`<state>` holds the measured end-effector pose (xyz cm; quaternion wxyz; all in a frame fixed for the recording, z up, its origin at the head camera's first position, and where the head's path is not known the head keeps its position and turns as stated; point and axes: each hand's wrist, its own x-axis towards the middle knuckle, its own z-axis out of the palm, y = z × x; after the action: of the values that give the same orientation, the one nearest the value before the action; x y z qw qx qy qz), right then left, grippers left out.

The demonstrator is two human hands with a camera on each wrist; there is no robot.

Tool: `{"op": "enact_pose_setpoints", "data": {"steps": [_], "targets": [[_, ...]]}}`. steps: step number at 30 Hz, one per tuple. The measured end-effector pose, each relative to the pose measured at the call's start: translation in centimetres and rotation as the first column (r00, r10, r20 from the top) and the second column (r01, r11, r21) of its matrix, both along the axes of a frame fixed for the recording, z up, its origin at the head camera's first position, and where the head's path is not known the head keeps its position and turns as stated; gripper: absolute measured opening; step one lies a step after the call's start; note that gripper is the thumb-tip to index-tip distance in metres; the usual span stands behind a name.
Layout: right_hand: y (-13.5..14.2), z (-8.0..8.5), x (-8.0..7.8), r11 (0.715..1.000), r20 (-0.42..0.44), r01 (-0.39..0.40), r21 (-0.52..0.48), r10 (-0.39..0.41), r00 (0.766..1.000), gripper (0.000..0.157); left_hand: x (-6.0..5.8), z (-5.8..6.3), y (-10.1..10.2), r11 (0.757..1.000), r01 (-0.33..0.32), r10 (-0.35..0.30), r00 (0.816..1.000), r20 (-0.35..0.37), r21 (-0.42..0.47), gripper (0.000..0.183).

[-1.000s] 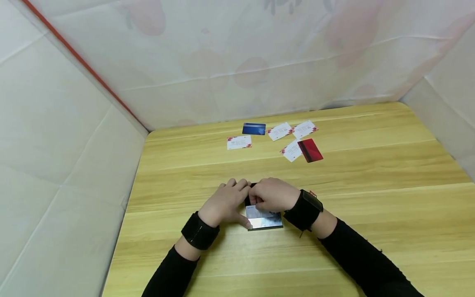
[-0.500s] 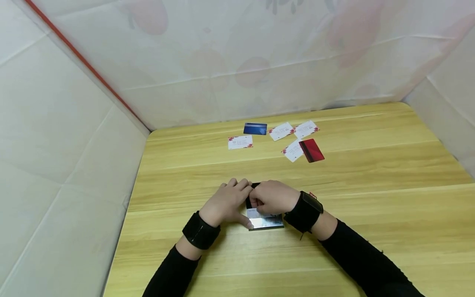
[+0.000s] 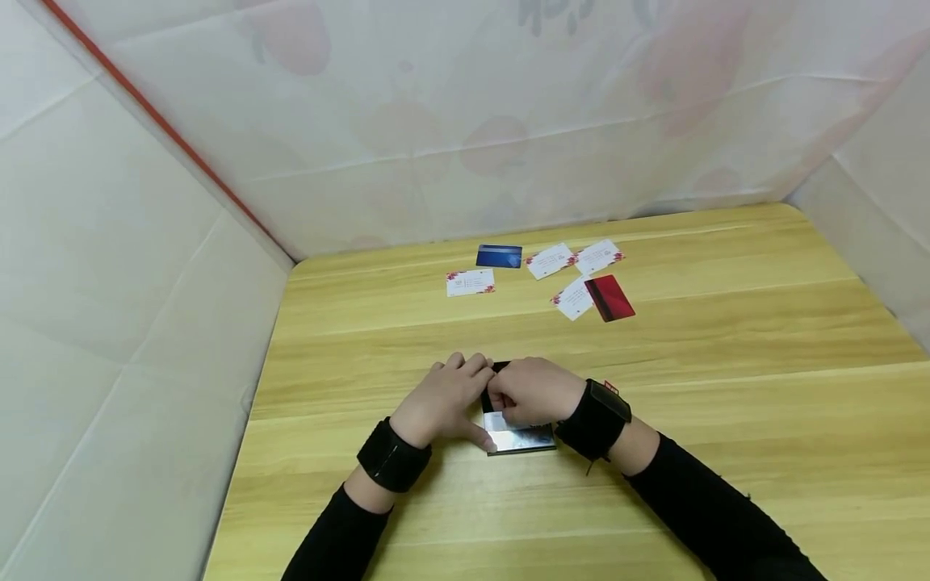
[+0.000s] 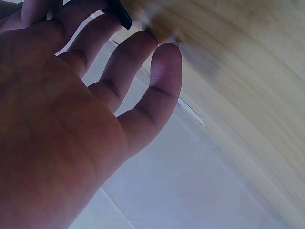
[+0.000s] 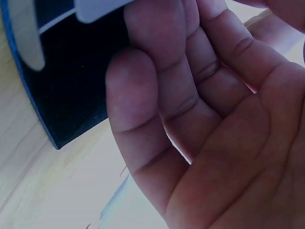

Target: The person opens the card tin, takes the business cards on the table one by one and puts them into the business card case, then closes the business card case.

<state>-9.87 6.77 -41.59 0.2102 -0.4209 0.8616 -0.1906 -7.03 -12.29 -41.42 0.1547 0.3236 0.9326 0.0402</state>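
Note:
In the head view a flat card holder (image 3: 521,440), black on its far part and shiny silver on its near part, lies on the table. A whitish card (image 3: 496,420) lies over its middle. My left hand (image 3: 445,397) grips the holder's left side, thumb at the near corner and fingers toward the far one. My right hand (image 3: 539,390) reaches over from the right, fingers curled down at the card and covering much of it. In the right wrist view the card (image 5: 97,8) shows by the fingertips, above the holder's black surface (image 5: 78,93).
Farther back lie a blue card (image 3: 499,256), a red card (image 3: 610,298) overlapping a white floral card (image 3: 572,299), and more white floral cards (image 3: 470,282). Pale fabric walls (image 3: 450,121) stand behind the wooden table (image 3: 349,339) and at both sides.
The card in the holder has slid slightly toward the near edge along with my right hand. My left hand stays in place on the holder.

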Motion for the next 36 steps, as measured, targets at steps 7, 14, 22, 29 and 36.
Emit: {"op": "enact_pose_setpoints", "data": {"steps": [7, 14, 22, 29, 36], "targets": [[-0.34, 0.1, 0.0, 1.0, 0.015, 0.003, 0.008, -0.003, 1.0, 0.022, 0.13, -0.28, -0.28, 1.0, -0.004, 0.004, 1.0, -0.014, 0.014, 0.103], [-0.31, 0.45, 0.03, 1.0, 0.002, 0.005, 0.019, -0.005, 1.0, 0.022, 0.09, -0.12, -0.15, 1.0, -0.012, 0.012, 1.0, -0.004, 0.01, 0.102], [-0.29, 0.52, 0.19, 1.0, 0.002, 0.011, 0.01, -0.011, 1.0, 0.023, 0.03, 0.05, -0.12, 1.0, -0.009, 0.009, 1.0, 0.003, 0.006, 0.101], [-0.18, 0.6, 0.33, 0.999, 0.003, 0.036, 0.006, -0.036, 0.999, 0.023, -0.16, 0.05, -0.05, 1.0, 0.001, -0.001, 1.0, -0.002, 0.012, 0.099], [-0.38, 0.49, 0.32, 1.0, -0.004, 0.027, -0.012, -0.027, 1.0, 0.029, -0.01, 0.13, -0.19, 1.0, 0.003, -0.003, 1.0, 0.0, 0.026, 0.095]]}}
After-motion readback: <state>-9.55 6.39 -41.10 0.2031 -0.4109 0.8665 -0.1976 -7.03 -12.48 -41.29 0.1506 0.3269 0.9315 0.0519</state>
